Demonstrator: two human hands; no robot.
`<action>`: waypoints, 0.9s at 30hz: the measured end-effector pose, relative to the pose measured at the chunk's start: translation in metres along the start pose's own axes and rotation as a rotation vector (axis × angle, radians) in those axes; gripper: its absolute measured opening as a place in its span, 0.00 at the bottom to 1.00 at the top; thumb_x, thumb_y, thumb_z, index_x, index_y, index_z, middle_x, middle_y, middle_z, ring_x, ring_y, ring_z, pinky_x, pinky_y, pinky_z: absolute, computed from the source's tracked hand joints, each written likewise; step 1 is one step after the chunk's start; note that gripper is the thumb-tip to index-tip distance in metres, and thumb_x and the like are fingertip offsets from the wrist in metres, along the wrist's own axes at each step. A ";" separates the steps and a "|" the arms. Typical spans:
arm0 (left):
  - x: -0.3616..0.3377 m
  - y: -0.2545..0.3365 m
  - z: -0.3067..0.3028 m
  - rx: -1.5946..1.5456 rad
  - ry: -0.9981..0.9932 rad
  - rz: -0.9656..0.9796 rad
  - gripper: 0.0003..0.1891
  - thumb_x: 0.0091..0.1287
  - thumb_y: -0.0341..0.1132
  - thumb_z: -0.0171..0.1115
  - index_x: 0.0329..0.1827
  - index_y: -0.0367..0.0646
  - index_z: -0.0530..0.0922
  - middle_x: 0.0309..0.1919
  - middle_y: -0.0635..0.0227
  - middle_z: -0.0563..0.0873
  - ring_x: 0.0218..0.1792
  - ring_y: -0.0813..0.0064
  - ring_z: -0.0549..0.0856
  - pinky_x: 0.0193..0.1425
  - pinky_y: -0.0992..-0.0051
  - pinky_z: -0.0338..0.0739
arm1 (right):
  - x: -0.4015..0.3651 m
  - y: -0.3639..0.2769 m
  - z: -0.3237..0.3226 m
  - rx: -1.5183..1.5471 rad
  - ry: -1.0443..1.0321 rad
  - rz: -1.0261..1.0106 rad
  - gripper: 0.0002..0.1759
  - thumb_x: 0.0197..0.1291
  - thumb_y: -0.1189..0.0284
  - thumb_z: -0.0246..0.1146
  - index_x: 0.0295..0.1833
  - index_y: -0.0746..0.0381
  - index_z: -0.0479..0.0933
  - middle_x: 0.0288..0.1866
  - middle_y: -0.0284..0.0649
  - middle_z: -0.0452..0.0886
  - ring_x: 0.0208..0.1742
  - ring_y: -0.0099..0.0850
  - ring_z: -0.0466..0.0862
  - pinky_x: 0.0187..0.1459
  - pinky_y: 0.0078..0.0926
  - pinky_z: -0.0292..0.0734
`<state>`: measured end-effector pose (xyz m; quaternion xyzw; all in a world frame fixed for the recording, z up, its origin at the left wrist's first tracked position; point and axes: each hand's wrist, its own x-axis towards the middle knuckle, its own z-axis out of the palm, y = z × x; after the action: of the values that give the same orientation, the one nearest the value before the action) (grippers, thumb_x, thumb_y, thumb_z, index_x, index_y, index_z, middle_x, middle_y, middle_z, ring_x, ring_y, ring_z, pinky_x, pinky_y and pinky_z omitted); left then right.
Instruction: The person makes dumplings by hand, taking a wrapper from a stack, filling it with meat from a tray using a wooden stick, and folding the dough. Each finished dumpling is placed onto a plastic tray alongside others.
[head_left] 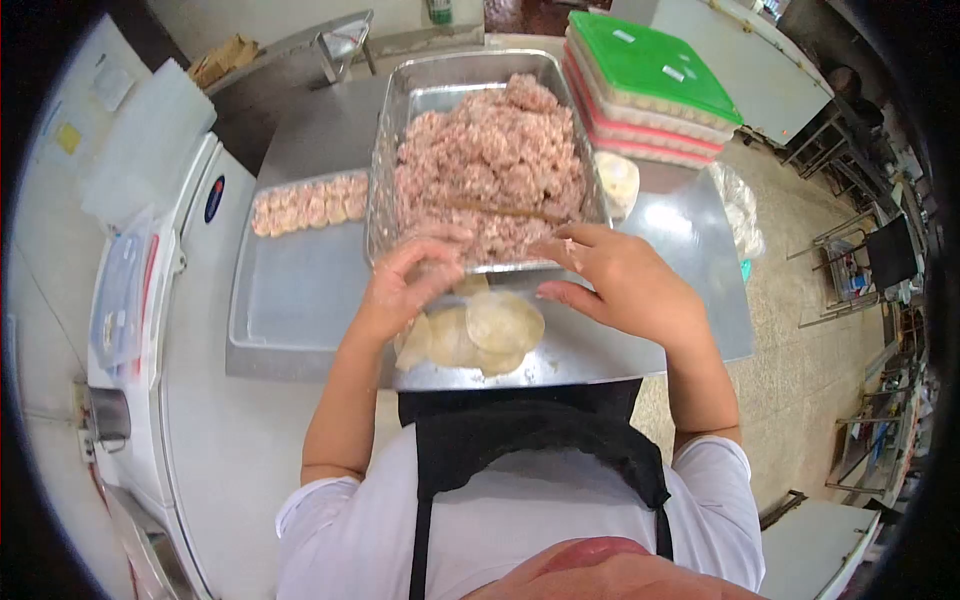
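My left hand (415, 280) is at the near left corner of a deep metal pan (375, 190), fingers apart and slightly blurred. My right hand (620, 280) is over the pan's near right edge, its fingers stretched out and its thumb apart. A bit of meat sticks to the right fingers. Pinkish ground meat (490, 150) is heaped in the pan, and a thin brown stick (490, 208) lies across it. Between my hands, close to the table's front edge, several round dough wrappers (505, 325) overlap in a loose pile.
Left of the pan is a clear plastic tray (290, 310) with rows of filled dumplings (310, 203) at its far end. Stacked trays with a green lid (655, 70) stand at the back right. A pale round stack (617, 185) and a plastic bag (737, 210) are nearby.
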<state>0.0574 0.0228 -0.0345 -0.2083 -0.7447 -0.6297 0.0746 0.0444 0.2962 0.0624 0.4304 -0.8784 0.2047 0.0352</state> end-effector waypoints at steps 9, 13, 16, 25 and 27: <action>-0.006 -0.012 0.047 0.624 -0.380 0.149 0.16 0.58 0.38 0.69 0.49 0.46 0.81 0.49 0.61 0.81 0.53 0.57 0.79 0.58 0.63 0.73 | 0.024 0.091 0.092 -0.057 0.246 0.122 0.20 0.60 0.64 0.65 0.56 0.59 0.78 0.56 0.50 0.77 0.54 0.48 0.78 0.55 0.42 0.74; -0.020 -0.014 0.057 0.714 -0.400 0.218 0.23 0.53 0.44 0.73 0.51 0.47 0.80 0.51 0.63 0.79 0.52 0.58 0.77 0.58 0.61 0.71 | 0.026 0.089 0.098 0.027 0.358 0.169 0.19 0.60 0.65 0.64 0.52 0.64 0.78 0.53 0.50 0.77 0.53 0.49 0.78 0.54 0.42 0.75; -0.024 -0.017 0.060 0.750 -0.338 0.168 0.27 0.53 0.46 0.72 0.55 0.46 0.79 0.50 0.61 0.78 0.53 0.57 0.76 0.59 0.61 0.70 | 0.023 0.089 0.094 0.061 0.319 0.201 0.19 0.60 0.65 0.65 0.53 0.64 0.78 0.52 0.50 0.77 0.53 0.49 0.78 0.54 0.41 0.75; -0.042 -0.048 0.062 0.718 -0.272 0.062 0.18 0.58 0.42 0.69 0.48 0.43 0.83 0.48 0.62 0.81 0.50 0.57 0.78 0.56 0.62 0.71 | 0.021 0.091 0.097 0.047 0.252 0.257 0.18 0.60 0.62 0.64 0.48 0.64 0.81 0.45 0.50 0.78 0.48 0.47 0.80 0.50 0.40 0.76; -0.045 -0.053 0.064 0.734 -0.240 0.086 0.17 0.59 0.41 0.68 0.48 0.43 0.83 0.47 0.62 0.82 0.50 0.57 0.78 0.56 0.63 0.71 | 0.021 0.093 0.100 0.053 0.269 0.259 0.17 0.60 0.62 0.64 0.46 0.64 0.82 0.44 0.49 0.78 0.48 0.48 0.80 0.50 0.40 0.77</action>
<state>0.0868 0.0691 -0.1118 -0.2711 -0.9144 -0.2888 0.0830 -0.0286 0.2921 -0.0548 0.2834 -0.9082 0.2861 0.1142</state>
